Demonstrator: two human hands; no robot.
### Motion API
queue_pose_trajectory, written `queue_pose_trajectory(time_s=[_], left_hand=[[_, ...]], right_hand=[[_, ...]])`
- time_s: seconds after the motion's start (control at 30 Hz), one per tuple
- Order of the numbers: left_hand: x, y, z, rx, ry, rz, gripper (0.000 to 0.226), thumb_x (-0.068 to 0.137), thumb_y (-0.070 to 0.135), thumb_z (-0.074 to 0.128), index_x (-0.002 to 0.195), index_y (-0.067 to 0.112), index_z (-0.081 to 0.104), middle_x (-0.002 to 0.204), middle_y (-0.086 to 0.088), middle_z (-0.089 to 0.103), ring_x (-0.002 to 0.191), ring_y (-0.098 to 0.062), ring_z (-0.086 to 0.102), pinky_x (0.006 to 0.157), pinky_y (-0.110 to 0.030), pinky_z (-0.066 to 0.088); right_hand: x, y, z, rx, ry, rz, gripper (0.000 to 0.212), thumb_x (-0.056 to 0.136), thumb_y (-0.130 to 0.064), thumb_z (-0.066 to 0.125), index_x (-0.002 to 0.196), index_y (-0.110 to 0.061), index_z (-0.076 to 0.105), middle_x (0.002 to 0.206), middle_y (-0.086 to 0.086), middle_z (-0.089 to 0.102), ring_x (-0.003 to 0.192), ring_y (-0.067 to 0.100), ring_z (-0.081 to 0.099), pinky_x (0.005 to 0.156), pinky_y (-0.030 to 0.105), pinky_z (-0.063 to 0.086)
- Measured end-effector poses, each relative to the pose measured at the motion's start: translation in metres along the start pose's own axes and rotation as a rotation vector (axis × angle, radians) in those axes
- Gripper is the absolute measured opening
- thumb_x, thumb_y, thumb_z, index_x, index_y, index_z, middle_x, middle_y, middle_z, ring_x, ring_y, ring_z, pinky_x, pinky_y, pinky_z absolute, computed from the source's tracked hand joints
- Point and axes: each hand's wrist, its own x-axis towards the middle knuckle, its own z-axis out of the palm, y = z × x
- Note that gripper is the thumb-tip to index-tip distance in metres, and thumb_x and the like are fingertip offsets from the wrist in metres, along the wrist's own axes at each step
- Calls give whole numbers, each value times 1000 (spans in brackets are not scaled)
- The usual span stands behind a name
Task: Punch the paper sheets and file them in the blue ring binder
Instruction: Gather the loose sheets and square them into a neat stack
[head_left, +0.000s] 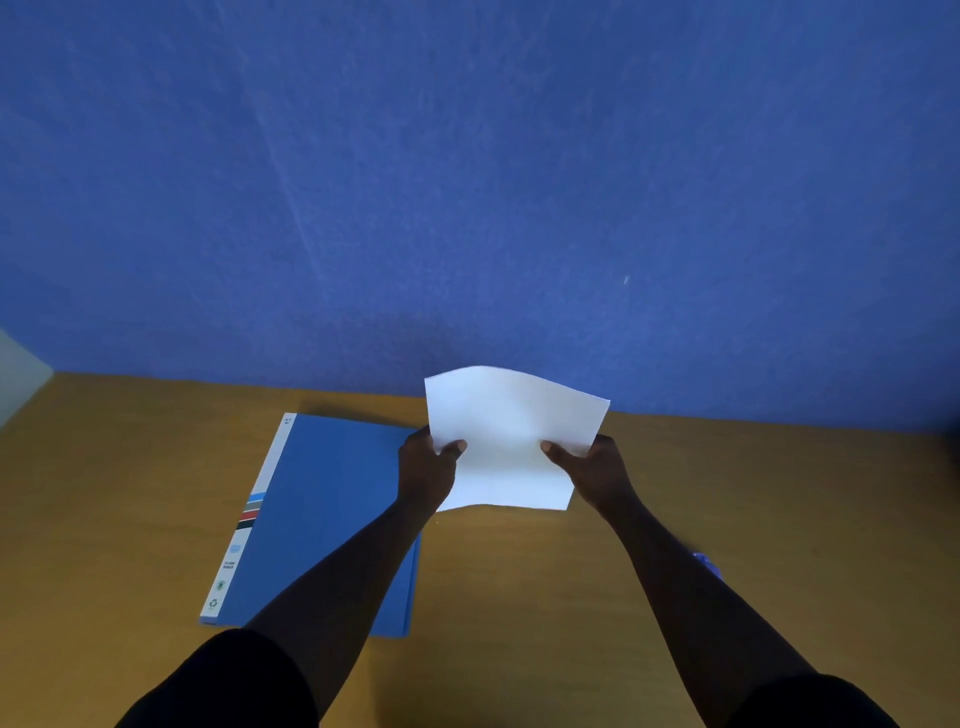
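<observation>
1. The landmark is the closed blue ring binder (332, 519), a flat plastic folder with a white spine strip bearing small coloured stripes and printed marks along its left edge. It lies flat on the brown wooden table (727, 519), its long side running away from the person.
2. The white paper sheets (511, 441), a thin stack with a wavy, slightly bowed far edge, are held in the air just right of the binder's far right corner, above the table and clear of its surface. How many sheets there are cannot be told.
3. The left hand (428, 467) grips the left edge of the paper: its thumb lies on top of the sheets and the fingers are curled underneath, pinching the stack. This hand hangs over the binder's far right corner, and its forearm crosses the binder's right half.
4. The right hand (592, 467) grips the right edge of the paper in the same way, thumb pressed on top and fingers hidden beneath, well right of the binder.
5. Both arms end in short black sleeves (234, 686) at the near edge of the view.
6. A small blue object (706, 564) shows on the table right of the binder, mostly hidden behind the right forearm; what it is cannot be told.
7. A blue wall (467, 182) rises behind the binder at the table's far edge.
</observation>
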Motion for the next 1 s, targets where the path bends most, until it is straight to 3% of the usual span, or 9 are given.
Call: queue_pose_trajectory(time_s=[0.1,0.17,0.23,0.33,0.43,0.5,0.63,0.8,1.0], left_hand=[[8,3,-8,-72,25,-39,24,84,7,72,108,7,66,99,0,67,91,-19,63,80,-29,48],[13,2,-15,-142,66,-92,25,83,7,72,107,11,66,103,-2,68,96,-23,65,85,-34,52],[17,0,-24,-237,97,-146,24,84,4,71,106,11,65,106,-4,68,98,-25,64,88,-37,51],[15,2,-32,-374,142,-214,23,85,-1,67,108,6,63,106,-7,65,95,-25,61,81,-32,47],[11,-3,-33,-524,187,-319,21,87,-5,62,104,7,60,106,-9,63,82,-23,55,69,-31,43],[11,-5,-33,-693,170,-428,24,92,-7,54,111,8,57,117,-10,61,93,-24,55,79,-36,45],[4,-12,-27,-753,112,-589,31,89,0,65,116,10,55,117,-3,60,102,-26,52,80,-40,43],[-5,-16,-28,-831,-19,-624,31,84,1,72,109,14,60,111,-5,67,99,-28,63,92,-48,52],[-1,-20,-49,-883,-61,-562,33,87,-4,64,114,14,60,107,-8,66,93,-25,62,88,-50,51]], right_hand=[[0,-13,-5,-54,-33,-14,4,84,-23,75,88,-21,74,85,-5,76,76,12,71,71,19,50],[-2,-18,-8,-49,-48,-26,15,86,-16,73,75,-25,71,72,-16,73,66,-2,67,67,11,46],[-5,-18,-11,-23,-61,-1,4,86,-14,73,84,-17,75,82,-11,76,77,0,70,72,14,48],[-11,-15,-12,46,-59,34,15,85,-16,74,99,-12,75,95,-1,77,87,12,72,78,25,51],[-21,-14,-5,188,-29,142,32,78,-25,80,108,-18,68,92,-3,73,76,15,66,73,31,49],[-28,-13,4,378,-31,243,36,77,-24,80,109,-18,64,90,1,69,73,16,62,72,34,45],[-43,-11,27,559,-107,304,46,81,-21,75,124,-16,59,119,7,70,105,27,66,90,45,53],[-51,-17,39,627,-63,200,41,87,-5,68,127,-9,59,122,9,68,112,30,65,93,49,53],[-49,-15,14,504,21,156,34,84,-2,70,117,-7,64,116,12,71,104,32,68,84,47,55]])
